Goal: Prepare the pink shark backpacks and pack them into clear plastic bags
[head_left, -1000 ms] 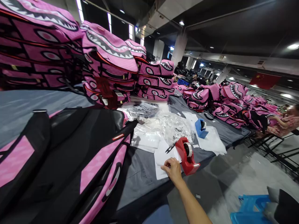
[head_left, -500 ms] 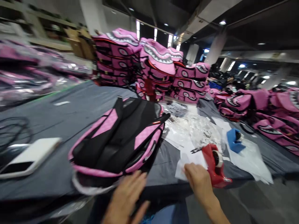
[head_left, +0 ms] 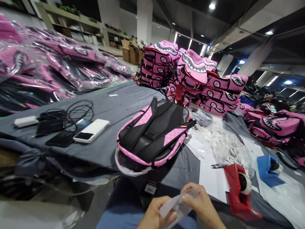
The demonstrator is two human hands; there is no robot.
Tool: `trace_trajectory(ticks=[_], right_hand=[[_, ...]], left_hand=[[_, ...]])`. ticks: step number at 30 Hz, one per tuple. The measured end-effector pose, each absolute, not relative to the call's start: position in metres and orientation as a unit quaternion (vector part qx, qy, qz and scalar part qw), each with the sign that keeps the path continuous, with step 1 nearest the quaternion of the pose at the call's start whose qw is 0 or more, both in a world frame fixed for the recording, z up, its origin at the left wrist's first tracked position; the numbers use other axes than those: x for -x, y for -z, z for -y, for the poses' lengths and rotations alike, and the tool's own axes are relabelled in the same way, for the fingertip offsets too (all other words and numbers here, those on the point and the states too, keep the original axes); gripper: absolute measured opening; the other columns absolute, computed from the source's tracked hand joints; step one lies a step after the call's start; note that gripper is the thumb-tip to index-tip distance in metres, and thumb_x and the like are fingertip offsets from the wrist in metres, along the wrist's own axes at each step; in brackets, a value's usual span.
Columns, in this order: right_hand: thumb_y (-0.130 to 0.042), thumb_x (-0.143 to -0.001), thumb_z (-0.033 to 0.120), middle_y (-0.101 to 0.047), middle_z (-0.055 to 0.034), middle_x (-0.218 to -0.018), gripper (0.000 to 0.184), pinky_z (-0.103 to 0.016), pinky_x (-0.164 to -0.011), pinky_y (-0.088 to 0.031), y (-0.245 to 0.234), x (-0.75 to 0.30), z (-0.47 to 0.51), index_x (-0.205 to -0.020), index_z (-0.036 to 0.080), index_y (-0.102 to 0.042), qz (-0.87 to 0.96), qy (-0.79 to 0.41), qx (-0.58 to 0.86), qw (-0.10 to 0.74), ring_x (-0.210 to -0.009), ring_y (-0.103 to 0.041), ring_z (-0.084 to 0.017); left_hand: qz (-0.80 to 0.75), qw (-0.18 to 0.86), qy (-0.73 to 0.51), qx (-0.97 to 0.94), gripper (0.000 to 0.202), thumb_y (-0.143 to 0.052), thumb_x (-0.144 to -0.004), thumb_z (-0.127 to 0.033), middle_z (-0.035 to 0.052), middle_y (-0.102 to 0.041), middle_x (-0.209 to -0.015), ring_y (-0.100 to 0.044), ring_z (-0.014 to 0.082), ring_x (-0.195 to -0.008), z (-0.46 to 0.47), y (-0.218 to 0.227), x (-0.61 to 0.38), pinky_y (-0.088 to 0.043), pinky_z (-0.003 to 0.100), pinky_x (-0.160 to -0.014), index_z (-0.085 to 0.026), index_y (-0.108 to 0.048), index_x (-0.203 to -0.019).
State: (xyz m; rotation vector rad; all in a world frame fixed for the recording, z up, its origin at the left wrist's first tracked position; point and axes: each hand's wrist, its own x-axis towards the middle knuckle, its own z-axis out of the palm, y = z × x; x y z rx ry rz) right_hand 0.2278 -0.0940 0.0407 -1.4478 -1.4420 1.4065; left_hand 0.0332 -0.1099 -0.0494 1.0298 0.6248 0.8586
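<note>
My left hand (head_left: 160, 212) and my right hand (head_left: 197, 198) are both closed on a translucent plastic sheet (head_left: 176, 203), low in front of my lap. Whether it is a flat sheet or a small bag, I cannot tell. Beyond them a pink and black backpack (head_left: 150, 136) lies with its straps facing up, its near end at the table edge. A whitish plastic rim shows under that end. To the right of my right hand are white papers (head_left: 211, 179), a red tape dispenser (head_left: 241, 190) and small black snips (head_left: 218, 166).
Stacked pink backpacks (head_left: 193, 73) stand at the back, and wrapped ones (head_left: 71, 60) pile up at the left. A white power bank (head_left: 91, 131), phones and cables lie left. Crumpled clear plastic (head_left: 228, 146) and a blue tape dispenser (head_left: 269, 170) are at right.
My hands, apart before, have come together and now hold the translucent plastic sheet. My right hand has left the papers beside the red dispenser. The view has turned left.
</note>
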Motion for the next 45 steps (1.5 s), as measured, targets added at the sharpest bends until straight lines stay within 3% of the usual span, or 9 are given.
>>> trace_trajectory(ticks=[4,9,13,16,20,25,32,37,45], right_hand=[[-0.068,-0.085,0.066,-0.067,-0.0048,-0.072,0.05,-0.024,-0.061,-0.045,-0.038,-0.214,0.09,-0.08,0.016,-0.074,0.571,-0.427,0.585,0.388,-0.066,-0.059,-0.017],[-0.053,-0.1,0.049,-0.072,-0.0058,-0.076,0.04,-0.024,-0.065,-0.046,-0.026,-0.23,0.083,-0.085,0.02,-0.076,0.736,-0.24,0.562,0.292,-0.069,-0.067,-0.018],[-0.064,-0.092,0.027,-0.076,-0.0051,-0.07,0.019,-0.024,-0.057,-0.039,0.003,-0.221,0.078,-0.076,0.022,-0.073,0.818,-0.11,0.563,0.05,-0.064,-0.073,-0.021],[-0.069,-0.091,0.026,-0.075,-0.0039,-0.064,0.015,-0.025,-0.052,-0.031,-0.004,-0.214,0.07,-0.077,0.024,-0.072,0.838,-0.071,0.538,-0.058,-0.061,-0.074,-0.021],[-0.056,-0.101,0.022,-0.076,-0.0027,-0.07,0.019,-0.023,-0.054,-0.032,-0.043,-0.214,0.054,-0.09,0.024,-0.072,0.841,-0.055,0.539,-0.013,-0.066,-0.075,-0.018],[-0.053,-0.1,0.022,-0.076,-0.0058,-0.076,0.023,-0.024,-0.058,-0.032,-0.043,-0.18,0.023,-0.086,0.02,-0.072,0.846,-0.107,0.522,-0.024,-0.069,-0.071,-0.017],[-0.046,-0.095,0.04,-0.047,0.0027,-0.06,0.036,-0.022,-0.054,-0.029,-0.016,-0.139,-0.006,-0.068,0.017,-0.055,0.755,-0.443,0.436,0.209,-0.058,-0.039,-0.011],[-0.058,-0.086,0.049,-0.035,0.0048,-0.06,0.04,-0.023,-0.053,-0.026,-0.02,-0.135,0.01,-0.064,0.019,-0.045,0.709,-0.458,0.474,0.251,-0.058,-0.03,-0.01],[-0.055,-0.073,0.031,-0.047,0.0039,-0.059,0.018,-0.023,-0.056,-0.032,-0.01,-0.123,0.014,-0.071,0.015,-0.064,0.705,-0.39,0.519,0.286,-0.057,-0.038,-0.011]], left_hand=[[-0.37,0.495,-0.466,-0.633,0.029,-0.066,-0.089,-0.049,0.0057,-0.072,-0.087,-0.066,0.0201,-0.084,0.114,0.055,-0.006,-0.053,0.028,-0.079,-0.023,-0.077,-0.096],[-0.553,0.286,-0.53,-0.575,0.04,-0.062,-0.091,-0.043,0.0094,-0.069,-0.129,-0.064,0.026,-0.12,0.104,0.066,0.02,-0.052,0.042,-0.104,-0.028,-0.067,-0.127],[-0.641,0.347,-0.481,-0.488,0.055,-0.064,-0.076,-0.063,0.0125,-0.073,-0.12,-0.061,0.0374,-0.121,0.073,0.063,-0.004,-0.041,0.059,-0.11,-0.022,-0.072,-0.113],[-0.638,0.413,-0.461,-0.458,0.049,-0.056,-0.076,-0.07,0.0096,-0.076,-0.084,-0.07,0.0336,-0.092,0.057,0.052,-0.017,-0.048,0.051,-0.098,-0.023,-0.071,-0.076],[-0.596,0.475,-0.465,-0.45,0.064,-0.046,-0.075,-0.084,0.0025,-0.058,-0.048,-0.057,0.0197,-0.051,0.063,0.038,-0.004,-0.048,0.032,-0.062,-0.024,-0.054,-0.054],[-0.557,0.508,-0.482,-0.446,0.072,-0.041,-0.081,-0.087,-0.0003,-0.058,-0.053,-0.054,0.0157,-0.054,0.082,0.027,0.008,-0.044,0.026,-0.057,-0.02,-0.065,-0.07],[-0.492,0.171,-0.486,-0.702,0.037,-0.043,-0.104,-0.039,0.0005,-0.069,-0.073,-0.066,0.0148,-0.065,0.088,0.044,-0.006,-0.054,0.025,-0.066,-0.023,-0.068,-0.081],[-0.477,-0.079,-0.412,-0.773,0.031,-0.04,-0.091,-0.003,0.0024,-0.068,-0.072,-0.065,0.0194,-0.063,0.084,0.038,-0.006,-0.056,0.033,-0.066,-0.019,-0.065,-0.087],[-0.609,0.276,-0.583,-0.461,0.03,-0.071,-0.081,-0.052,0.003,-0.069,-0.083,-0.069,0.0204,-0.076,0.101,0.063,0.011,-0.059,0.032,-0.073,-0.024,-0.066,-0.089]])
